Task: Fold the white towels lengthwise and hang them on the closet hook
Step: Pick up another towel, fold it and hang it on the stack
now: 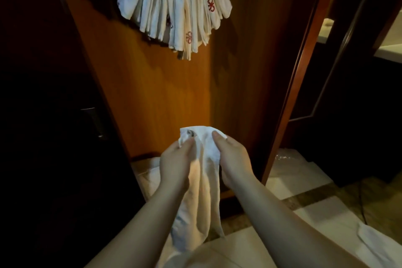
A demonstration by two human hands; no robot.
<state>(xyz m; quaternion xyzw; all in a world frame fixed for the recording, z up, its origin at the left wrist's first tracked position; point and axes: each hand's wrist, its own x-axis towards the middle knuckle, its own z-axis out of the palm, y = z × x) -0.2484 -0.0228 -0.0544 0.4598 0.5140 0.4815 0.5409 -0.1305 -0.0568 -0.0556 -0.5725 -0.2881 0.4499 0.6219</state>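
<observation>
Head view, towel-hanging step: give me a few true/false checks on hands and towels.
1. Both hands hold the same white towel. True: the left hand and the right hand each grip its top end.
2. The held towel already hangs with the others. False: it is low in front of the person, well below the bundle of hanging towels.
3. Some hanging towels carry a red emblem. True.
4. The held towel is pulled flat and taut between the hands. False: it is bunched and droops down between the forearms.
5. The hanging towels are against a wooden closet panel. True.
</observation>
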